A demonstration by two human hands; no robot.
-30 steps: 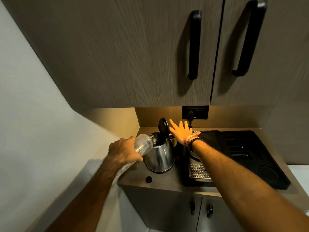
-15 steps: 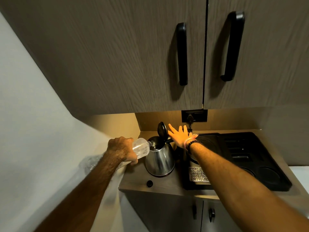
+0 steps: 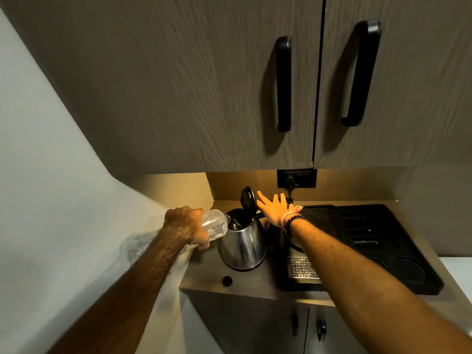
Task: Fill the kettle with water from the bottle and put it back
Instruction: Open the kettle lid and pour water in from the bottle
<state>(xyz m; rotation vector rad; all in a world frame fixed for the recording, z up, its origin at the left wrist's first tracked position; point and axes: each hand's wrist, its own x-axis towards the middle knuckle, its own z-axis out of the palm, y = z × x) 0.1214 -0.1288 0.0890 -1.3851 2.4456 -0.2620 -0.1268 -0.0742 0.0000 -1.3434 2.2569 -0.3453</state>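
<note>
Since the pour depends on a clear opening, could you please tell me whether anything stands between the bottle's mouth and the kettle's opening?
Nothing visible does. The lid stands upright behind the opening, and the bottle, tilted in the left hand, has its mouth at the kettle rim.

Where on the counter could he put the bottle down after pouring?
Bare counter lies in front of the kettle, around the small black cap, left of the black tray. Behind the kettle it is crowded: open lid, right hand, plug cord.

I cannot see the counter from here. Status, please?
Left hand grips bottle, tipped, neck at kettle mouth. Right hand open, flat by raised lid. Small black cap lies on counter; nothing blocking.
</note>
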